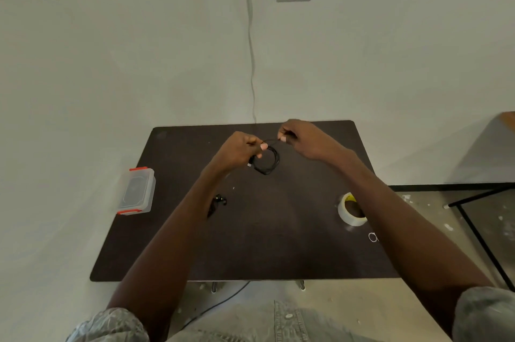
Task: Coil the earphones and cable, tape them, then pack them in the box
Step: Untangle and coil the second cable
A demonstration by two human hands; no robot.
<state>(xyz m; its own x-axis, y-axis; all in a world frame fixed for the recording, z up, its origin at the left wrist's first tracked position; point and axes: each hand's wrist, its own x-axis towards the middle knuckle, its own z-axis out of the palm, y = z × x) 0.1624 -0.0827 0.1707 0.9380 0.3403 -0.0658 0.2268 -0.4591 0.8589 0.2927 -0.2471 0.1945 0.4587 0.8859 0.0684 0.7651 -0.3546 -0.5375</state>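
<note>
A person's 2 bare arms reach over a dark table (278, 244). The left hand (239, 151) pinches a black cable (268, 163), wound into a small coil that hangs just above the far middle of the table. The right hand (299, 139) pinches the loose end and feeds it toward the coil. To wind it well, the left hand should probably keep the loops stacked while the right lays each turn evenly. The earphones (220, 199) lie near the left forearm, a tape roll (351, 210) sits right, and a clear box (136, 191) rests at the left edge.
</note>
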